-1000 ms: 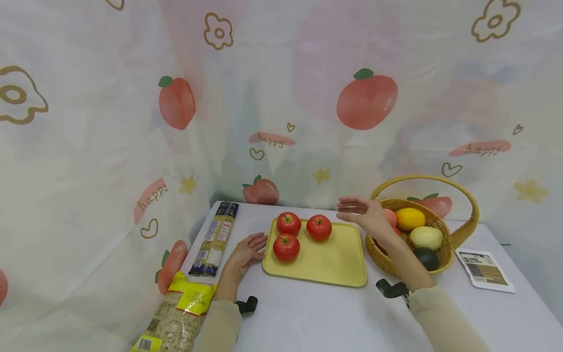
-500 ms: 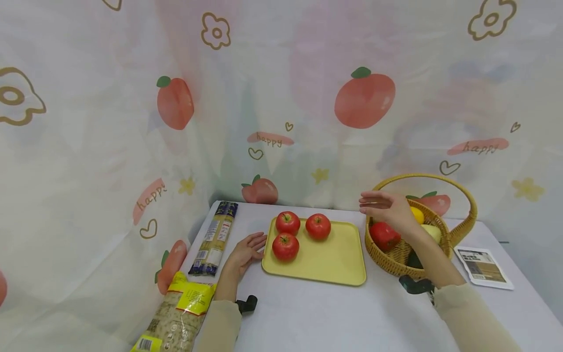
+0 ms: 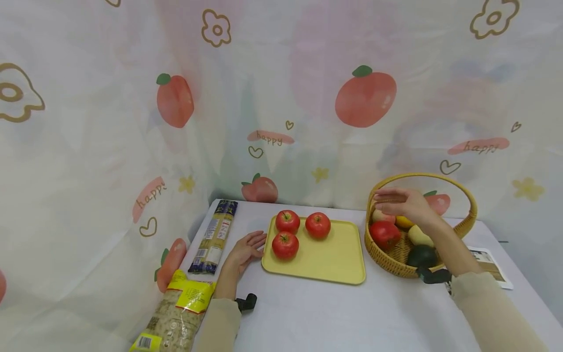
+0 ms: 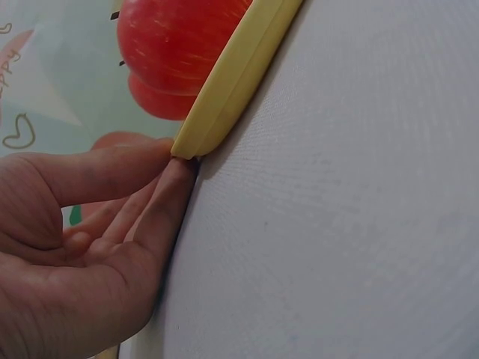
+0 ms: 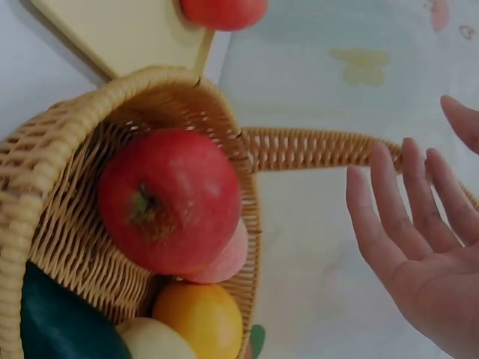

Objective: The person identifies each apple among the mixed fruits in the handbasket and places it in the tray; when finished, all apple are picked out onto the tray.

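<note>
In the head view my left hand [image 3: 244, 251] is at the left edge of a yellow tray [image 3: 332, 264]. The left wrist view shows its thumb and a finger pinching the tray's rim [image 4: 243, 78]. Three red apples [image 3: 285, 245] sit on the tray's left and middle part. My right hand [image 3: 406, 204] is held over the wicker basket [image 3: 398, 264], fingers extended and holding nothing. Inside the basket lie a red apple [image 5: 168, 200], a pinkish fruit [image 5: 226, 258], a yellow fruit [image 5: 198, 318], a pale round one [image 5: 153, 342] and a dark green one [image 5: 63, 321].
The basket's tall arched handle [image 3: 422, 175] rises around my right hand. A blue-ended pack of noodles [image 3: 214, 237] and a yellow-topped bag of grain [image 3: 176, 313] lie on the left. Right of the basket, a white packet [image 3: 490, 266] is partly behind my forearm.
My right hand has moved right, from the basket's left rim to above its middle, uncovering the red apple inside. My left hand stays at the tray's edge.
</note>
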The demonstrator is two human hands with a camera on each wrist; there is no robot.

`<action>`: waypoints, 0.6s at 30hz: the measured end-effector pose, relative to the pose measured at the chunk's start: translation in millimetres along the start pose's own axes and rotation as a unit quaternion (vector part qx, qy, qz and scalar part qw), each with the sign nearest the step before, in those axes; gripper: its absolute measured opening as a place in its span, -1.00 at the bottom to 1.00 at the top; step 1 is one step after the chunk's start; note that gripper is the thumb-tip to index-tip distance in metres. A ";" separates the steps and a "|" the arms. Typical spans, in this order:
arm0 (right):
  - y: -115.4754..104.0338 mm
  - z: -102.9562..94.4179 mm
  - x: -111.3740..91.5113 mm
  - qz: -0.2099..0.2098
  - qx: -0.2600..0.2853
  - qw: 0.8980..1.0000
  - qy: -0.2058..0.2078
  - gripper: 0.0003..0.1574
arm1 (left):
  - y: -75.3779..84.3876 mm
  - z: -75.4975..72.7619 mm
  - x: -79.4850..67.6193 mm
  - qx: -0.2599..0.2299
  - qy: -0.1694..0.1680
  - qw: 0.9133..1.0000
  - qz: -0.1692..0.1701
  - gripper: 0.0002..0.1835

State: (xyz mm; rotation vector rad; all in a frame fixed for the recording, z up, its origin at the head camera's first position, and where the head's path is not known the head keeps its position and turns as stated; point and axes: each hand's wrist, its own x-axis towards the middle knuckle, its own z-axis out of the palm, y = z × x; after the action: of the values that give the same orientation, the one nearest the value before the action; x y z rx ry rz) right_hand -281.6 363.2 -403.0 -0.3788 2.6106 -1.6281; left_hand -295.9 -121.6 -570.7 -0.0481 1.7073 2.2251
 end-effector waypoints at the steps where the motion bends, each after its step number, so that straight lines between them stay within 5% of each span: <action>1: 3.1 -3.1 1.7 0.003 0.007 1.000 -0.003 -0.28 | 0.3 -0.2 0.1 0.001 -0.001 1.000 0.001 -0.07; 18: 61.3 -40.7 13.2 0.083 0.009 0.987 -0.136 -0.10 | -0.6 -1.6 1.7 0.003 -0.001 1.000 -0.003 -0.07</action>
State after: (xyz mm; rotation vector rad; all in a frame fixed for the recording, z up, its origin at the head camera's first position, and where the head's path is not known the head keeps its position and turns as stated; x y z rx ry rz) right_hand -312.3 421.6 -438.1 -0.3450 2.3563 -1.4342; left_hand -297.6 -122.5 -572.1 -0.0499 1.7102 2.2155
